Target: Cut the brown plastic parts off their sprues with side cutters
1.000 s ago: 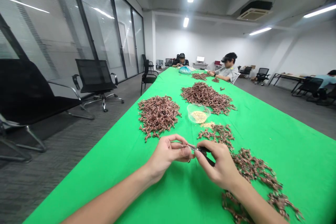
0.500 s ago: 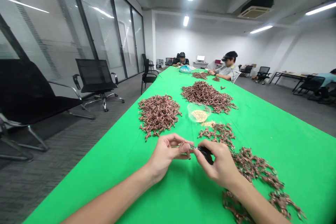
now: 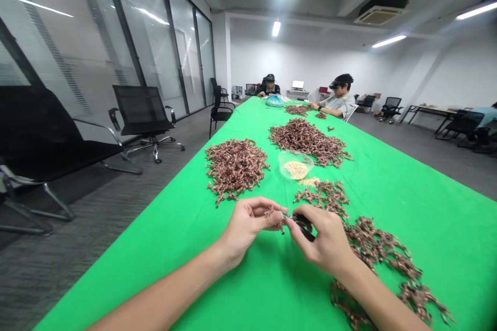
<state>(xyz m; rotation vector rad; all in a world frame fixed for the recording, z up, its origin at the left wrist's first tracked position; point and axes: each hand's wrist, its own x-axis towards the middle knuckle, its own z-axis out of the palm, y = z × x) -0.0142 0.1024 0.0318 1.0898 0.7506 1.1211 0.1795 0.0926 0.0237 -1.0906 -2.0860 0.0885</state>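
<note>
Far left: a black mesh office chair (image 3: 142, 111) stands off the table's edge, beyond the green cloth (image 3: 248, 289).

Left heap: twisted copper-coloured pieces (image 3: 235, 168) lie in a loose mound on the cloth, well apart from the hands.

Left hand: the left hand (image 3: 246, 232) is closed in a pinch, thumb and fingertips gripping one small sprig.

Held sprig: the copper-coloured sprig (image 3: 277, 219) sits at the left fingertips, between the hands, its short axis dropping toward the cloth; its exact line is partly hidden. It looks light and stiff, with knobbly branches apt to snag, so its stem seems the safest place to hold.

Tool: a black-handled tool (image 3: 302, 226) lies slanted, its metal tip pointing left at the sprig; its kind is unclear.

Right hand: the right hand (image 3: 324, 243) clenches the tool's black grip.

Right heaps: a smaller scatter (image 3: 322, 196) and a long spread (image 3: 382, 251) lie just beyond and beside the right hand.

Far end: two co-workers (image 3: 336, 101) sit at the table.
</note>
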